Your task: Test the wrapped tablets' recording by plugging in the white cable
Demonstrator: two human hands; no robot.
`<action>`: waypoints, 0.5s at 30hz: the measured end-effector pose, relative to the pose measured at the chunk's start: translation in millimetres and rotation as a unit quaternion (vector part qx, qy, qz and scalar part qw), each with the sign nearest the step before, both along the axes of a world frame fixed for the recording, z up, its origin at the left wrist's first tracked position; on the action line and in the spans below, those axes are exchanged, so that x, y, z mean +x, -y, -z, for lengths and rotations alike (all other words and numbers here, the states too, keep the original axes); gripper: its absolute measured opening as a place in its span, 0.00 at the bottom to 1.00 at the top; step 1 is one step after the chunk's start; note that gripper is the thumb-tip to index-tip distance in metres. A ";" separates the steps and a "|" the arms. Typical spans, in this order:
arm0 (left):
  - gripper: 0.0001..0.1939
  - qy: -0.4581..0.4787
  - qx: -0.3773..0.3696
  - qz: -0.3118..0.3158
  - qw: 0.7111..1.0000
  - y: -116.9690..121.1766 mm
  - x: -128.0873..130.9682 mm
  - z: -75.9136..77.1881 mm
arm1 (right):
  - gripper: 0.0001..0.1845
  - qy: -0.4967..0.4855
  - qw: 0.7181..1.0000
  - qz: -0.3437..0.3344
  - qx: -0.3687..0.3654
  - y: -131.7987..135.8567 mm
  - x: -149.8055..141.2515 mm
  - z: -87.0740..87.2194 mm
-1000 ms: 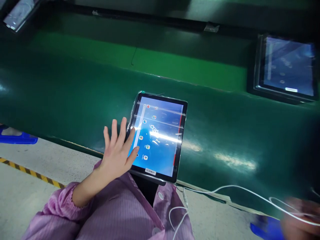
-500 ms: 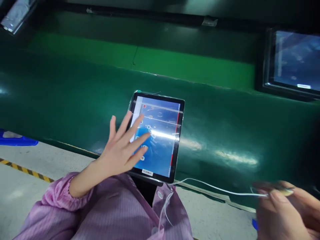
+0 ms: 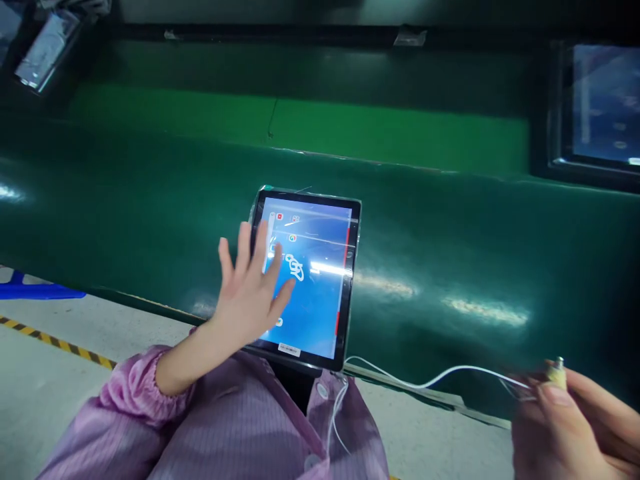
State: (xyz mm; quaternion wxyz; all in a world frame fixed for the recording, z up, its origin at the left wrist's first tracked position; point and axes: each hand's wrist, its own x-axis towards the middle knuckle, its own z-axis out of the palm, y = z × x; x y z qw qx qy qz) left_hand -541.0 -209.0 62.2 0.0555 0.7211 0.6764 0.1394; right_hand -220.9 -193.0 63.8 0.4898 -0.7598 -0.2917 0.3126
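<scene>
A tablet [image 3: 313,313] in clear film lies at the green table's front edge, its screen lit blue with app icons and a white looped mark. Over its left side is my left hand [image 3: 247,283], open with the fingers spread; I cannot tell whether the fingertips touch the glass. At the lower right, my right hand [image 3: 575,427] is closed on a small yellowish plug [image 3: 556,375] with a shiny metal tip. A white cable [image 3: 460,369] runs from that hand to the tablet's lower right corner, where more cable hangs against my shirt.
A second lit tablet [image 3: 607,107] sits at the far right. At the upper left lies a film-wrapped device [image 3: 50,50]. A raised edge crosses the green table [image 3: 125,200]. Blue plastic [image 3: 40,291] shows beyond the table at left, above yellow-black floor tape [image 3: 60,343].
My left hand has shifted and tilted over the screen, with its spread fingers pointing more upward. In my right hand the plug has turned so its metal tip points up. The view has shifted slightly.
</scene>
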 end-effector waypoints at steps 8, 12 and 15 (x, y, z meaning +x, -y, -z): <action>0.21 0.066 0.005 0.220 0.973 -8.3 29.4 -21.4 | 0.16 0.017 1.000 0.015 0.000 -0.7 -8.4 -1.0; 0.21 0.042 0.029 0.134 0.990 -31.8 3.0 -14.1 | 0.14 0.002 0.999 0.027 -0.037 2.1 -7.9 -2.4; 0.23 0.021 0.035 0.112 0.993 -56.6 -7.6 -8.0 | 0.14 -0.003 0.999 0.030 -0.043 3.4 -6.8 -1.7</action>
